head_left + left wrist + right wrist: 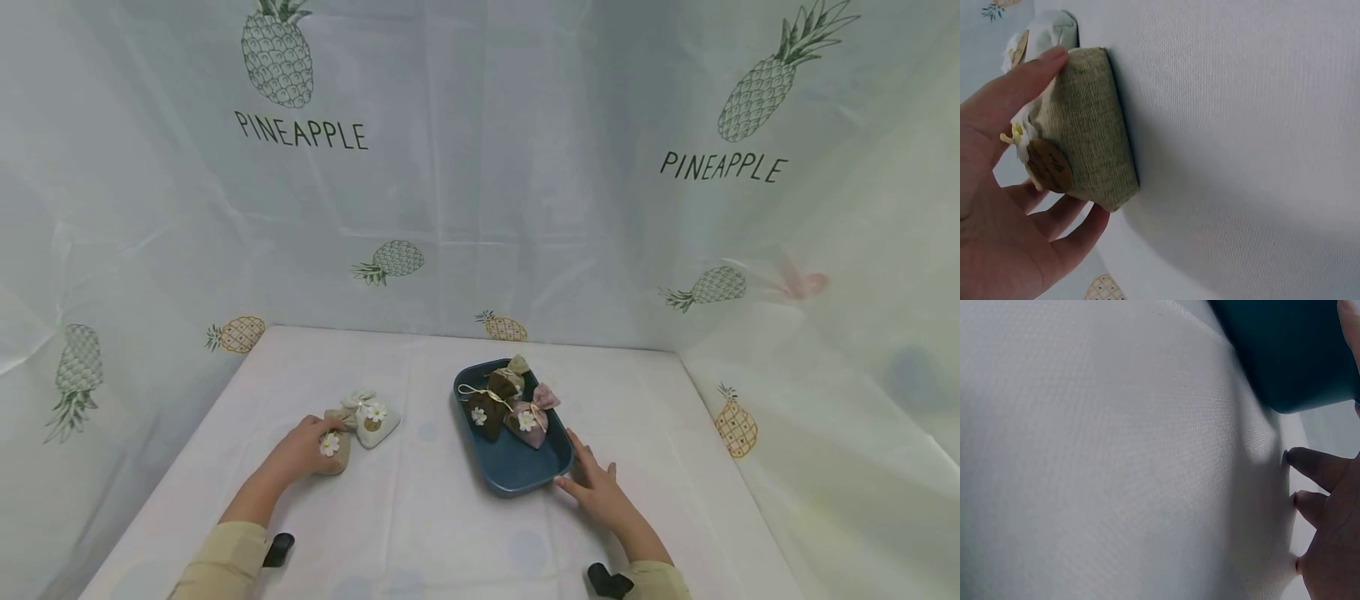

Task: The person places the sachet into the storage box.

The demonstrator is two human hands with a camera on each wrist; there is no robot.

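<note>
- Currently, I find the left hand's (303, 450) grip pinching the tan pouch (342, 457) between thumb and fingers, on the left part of the surface (427, 525).
- Just beside that pouch, slightly farther off, I record a pale pouch (382, 433).
- I note the right hand (603, 493) spread at the near right corner of the blue tray (517, 473).
- Inside the tray, toward its far end, I log a dark brown pouch (492, 427), a pink pouch (537, 433) and a brown-and-beige pouch (505, 383).

Dark blue tray (516, 468); inside it, brown pouch (491, 426) and pink pouch (536, 435); left of it, tan pouch (1094, 125) and whitish pouch (380, 432); behind it, pineapple-print sheet (510, 192).
</note>
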